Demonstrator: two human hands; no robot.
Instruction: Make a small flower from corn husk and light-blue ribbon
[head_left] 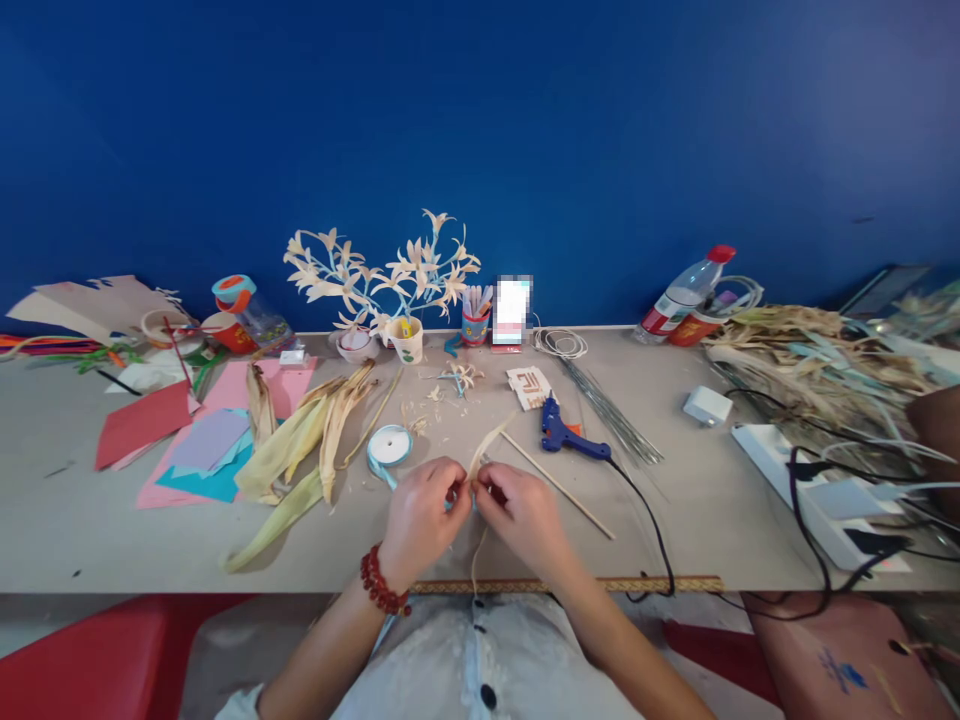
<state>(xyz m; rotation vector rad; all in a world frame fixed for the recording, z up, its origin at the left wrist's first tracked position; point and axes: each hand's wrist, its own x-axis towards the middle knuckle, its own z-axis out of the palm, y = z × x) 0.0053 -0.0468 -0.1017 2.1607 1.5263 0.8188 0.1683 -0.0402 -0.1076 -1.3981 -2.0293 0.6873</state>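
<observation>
Near the table's front edge, my left hand (427,515) and my right hand (525,510) meet, both pinching the lower end of a pale corn husk strip (489,442) that points up and away. A thin strand hangs below them. Just beyond my left hand lies a white spool of light blue ribbon (390,445). Right of the strip, a thin wooden stick (559,487) lies slanted on the table. A blue glue gun (566,432) rests behind the stick. Larger dried husks (300,440) are spread to the left.
Husk flowers stand in a white cup (406,341) at the back, beside a pen holder (475,325) and a phone (513,312). Metal wires (611,410), a power strip (795,500), a bottle (682,295) and a husk pile (810,360) are right; coloured paper (146,425) is left.
</observation>
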